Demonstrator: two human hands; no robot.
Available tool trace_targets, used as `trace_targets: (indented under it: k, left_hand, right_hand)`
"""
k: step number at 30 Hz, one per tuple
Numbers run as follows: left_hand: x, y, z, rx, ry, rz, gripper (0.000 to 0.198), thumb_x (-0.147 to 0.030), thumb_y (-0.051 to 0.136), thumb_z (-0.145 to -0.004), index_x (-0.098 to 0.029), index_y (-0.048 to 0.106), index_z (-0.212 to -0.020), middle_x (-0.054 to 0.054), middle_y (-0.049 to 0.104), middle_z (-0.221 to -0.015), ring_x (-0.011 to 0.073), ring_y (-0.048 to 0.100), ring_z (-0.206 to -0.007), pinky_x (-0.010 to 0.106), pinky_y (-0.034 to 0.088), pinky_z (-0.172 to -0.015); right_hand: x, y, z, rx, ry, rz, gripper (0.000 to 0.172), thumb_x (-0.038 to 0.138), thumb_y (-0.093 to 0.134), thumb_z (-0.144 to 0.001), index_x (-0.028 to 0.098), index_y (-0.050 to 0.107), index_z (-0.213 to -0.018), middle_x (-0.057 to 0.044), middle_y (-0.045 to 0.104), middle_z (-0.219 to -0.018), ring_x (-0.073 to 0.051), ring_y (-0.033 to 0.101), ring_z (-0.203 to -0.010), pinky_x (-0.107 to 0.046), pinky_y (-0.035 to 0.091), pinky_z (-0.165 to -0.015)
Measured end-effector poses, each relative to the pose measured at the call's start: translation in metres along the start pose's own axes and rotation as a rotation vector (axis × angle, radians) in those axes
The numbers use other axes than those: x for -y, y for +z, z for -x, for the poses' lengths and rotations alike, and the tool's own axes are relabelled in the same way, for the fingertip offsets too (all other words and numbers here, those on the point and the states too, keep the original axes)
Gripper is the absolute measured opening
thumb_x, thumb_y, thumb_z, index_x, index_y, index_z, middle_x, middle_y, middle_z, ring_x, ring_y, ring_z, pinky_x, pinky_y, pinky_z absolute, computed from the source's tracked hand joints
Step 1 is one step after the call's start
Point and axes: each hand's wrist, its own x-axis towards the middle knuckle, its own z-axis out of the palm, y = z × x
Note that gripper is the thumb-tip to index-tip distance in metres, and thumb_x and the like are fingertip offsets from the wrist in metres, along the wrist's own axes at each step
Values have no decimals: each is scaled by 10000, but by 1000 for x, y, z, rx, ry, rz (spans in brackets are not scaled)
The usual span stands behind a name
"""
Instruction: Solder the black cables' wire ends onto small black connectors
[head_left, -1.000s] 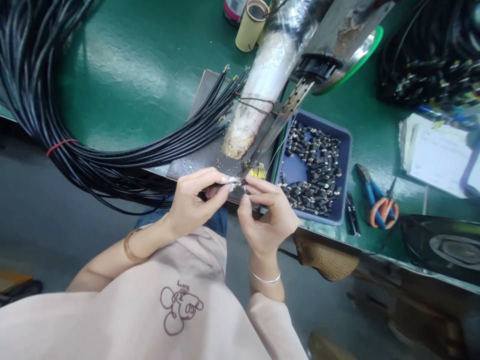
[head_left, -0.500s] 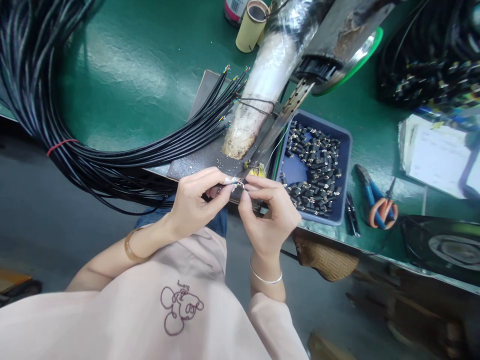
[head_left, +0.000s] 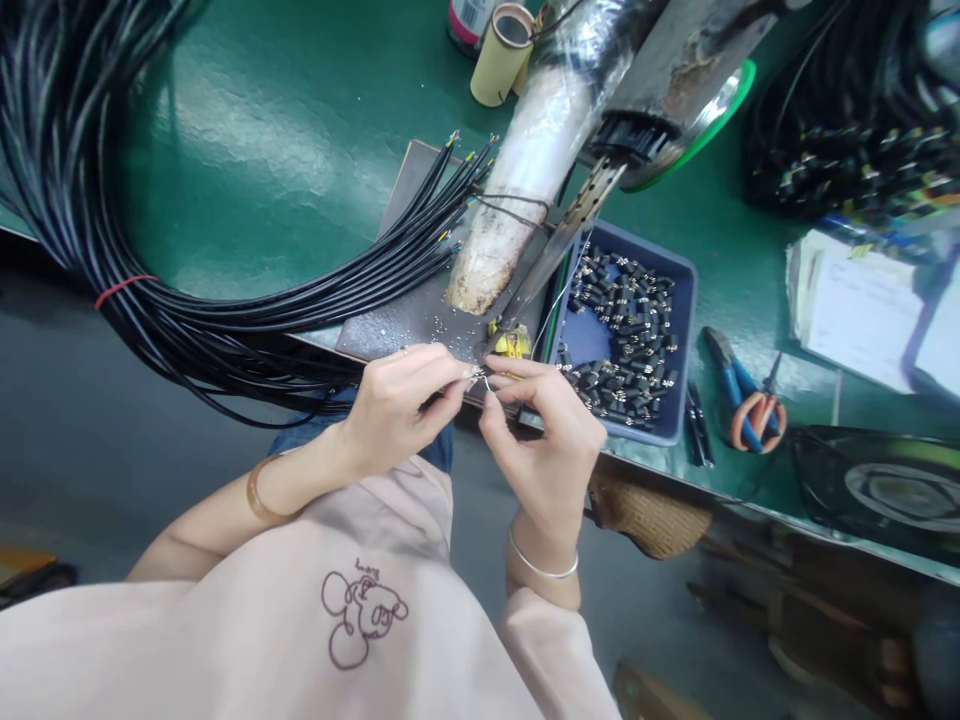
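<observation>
Our left grip [head_left: 409, 405] is pinched on a small part [head_left: 475, 372], mostly hidden by the fingertips. Our right grip [head_left: 544, 425] pinches a thin wire [head_left: 488, 384] just beside it. The small part sits between both, over the near edge of a grey board [head_left: 364, 335]. On our body side, open room runs from the wrists down to our shirt [head_left: 435, 630].

Ahead, space is tight: an iron [head_left: 559, 240] slants down to the fingertips, and we cannot tell whether it touches the part. A pale tube [head_left: 499, 215] ends near it, above the board, with a yellow block [head_left: 512, 340] close by.

To the right, a tray [head_left: 684, 390] of connectors [head_left: 630, 345] lies along the front edge of the green tabletop [head_left: 255, 170]. Beyond are pliers [head_left: 726, 360] crossed with orange-handled scissors [head_left: 742, 425].

To the left, black cables [head_left: 285, 312] spill past the front edge, then curve up onto the board; within their curve, the tabletop shows widest.
</observation>
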Motion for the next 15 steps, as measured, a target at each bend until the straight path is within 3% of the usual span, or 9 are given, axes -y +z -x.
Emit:
trace_targets:
  k: [4, 8, 11, 13, 15]
  left_hand:
    - [-1, -6, -1, 36, -97, 156, 106, -111, 640, -930, -147, 695, -847, -13, 636, -656, 87, 513, -554, 206, 437, -548]
    - [2, -16, -2, 160, -249, 325, 69, -158, 690, -898, -148, 745, -858, 1, 680, -653, 86, 514, -512, 201, 434, -497]
    - [5, -21, -1, 248, -276, 397, 92, -179, 700, -891, -140, 759, -832, 23, 719, -665, 99, 571, -522, 198, 456, -497]
    - [7, -23, 0, 313, -274, 418, 120, -166, 685, -899, -140, 763, -811, 29, 733, -673, 109, 609, -553, 197, 467, -517]
    - [6, -24, 1, 348, -272, 410, 130, -162, 676, -908, -141, 764, -814, 33, 746, -693, 113, 623, -571, 200, 473, -536]
  right_hand:
    - [-6, -1, 7, -86, -36, -86, 87, 152, 647, -935, 239, 639, -933, -39, 799, -982, -191, 786, -937, -306, 645, -752]
    - [-35, -11, 12, -504, -42, -4, 77, 247, 634, -966, 232, 635, -1042, -9, 770, -885, -178, 778, -734, -309, 626, -625]
    - [-74, -40, 17, -759, 151, 290, 176, 392, 595, -979, 218, 611, -957, -13, 722, -800, -179, 726, -631, -328, 587, -604]
    - [-102, -65, 24, -695, 383, 583, 303, 476, 504, -987, 198, 620, -947, -70, 704, -842, -221, 712, -715, -379, 576, -663]
    - [-127, -89, 32, -503, 522, 753, 383, 537, 504, -951, 183, 648, -921, -105, 688, -857, -265, 678, -774, -459, 566, -755]
